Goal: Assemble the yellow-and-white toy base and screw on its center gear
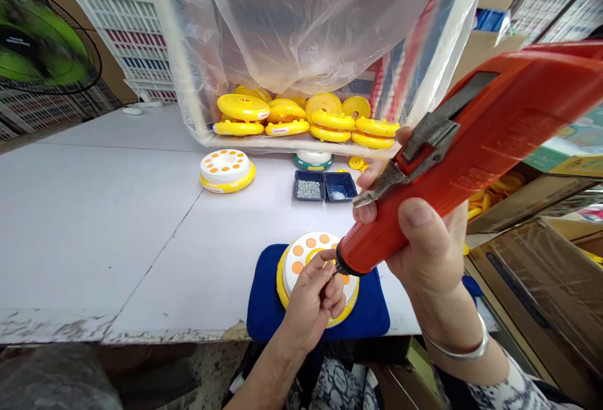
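Fingers (pixel 326 275) of the left hand (pixel 306 303) pinch together on something too small to make out, right at the white-and-yellow disc (pixel 301 259) at six o'clock on its blue pad (pixel 372 316) — held there, it seems, to meet the tip of the orange electric screwdriver (pixel 471 127). The right hand (pixel 424 253) wraps closed around that tool's body, and the tip's contact point is hidden behind the fingers.
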A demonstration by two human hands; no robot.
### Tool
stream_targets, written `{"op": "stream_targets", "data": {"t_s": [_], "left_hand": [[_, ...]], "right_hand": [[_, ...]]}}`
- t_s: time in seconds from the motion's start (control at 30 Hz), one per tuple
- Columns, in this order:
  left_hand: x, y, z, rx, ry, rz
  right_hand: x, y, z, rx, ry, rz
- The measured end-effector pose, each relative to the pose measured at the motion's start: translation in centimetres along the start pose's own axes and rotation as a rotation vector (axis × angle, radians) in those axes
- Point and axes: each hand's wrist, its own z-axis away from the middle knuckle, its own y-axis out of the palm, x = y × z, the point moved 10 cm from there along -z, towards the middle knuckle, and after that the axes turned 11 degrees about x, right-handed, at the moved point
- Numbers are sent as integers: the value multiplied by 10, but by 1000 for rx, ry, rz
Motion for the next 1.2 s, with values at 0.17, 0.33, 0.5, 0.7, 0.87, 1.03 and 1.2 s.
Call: {"op": "stream_targets", "data": {"t_s": [0.17,0.33,0.5,0.7,0.87,1.03,1.2], "left_hand": [[6,4,-4,19,-11,-5],[8,5,-3,37,-88,-42],[-47,-14,24,-203,129,-738],[-66,10,26,-196,327,-1246],[-62,13,15,-144,344,-1144],[-65,19,11,-102,395,-1125],[-64,18,6,-83,422,-1143]], "right_hand": [[3,-3,0,-11,-22,48],[11,-6,-2,-12,-76,71],[11,-13,-2,-48,-18,212],[9,-10,-1,-52,-77,88],[6,-9,0,-52,-58,118],[3,-10,1,-55,-9,199],[2,-8,0,-31,-45,100]]}}
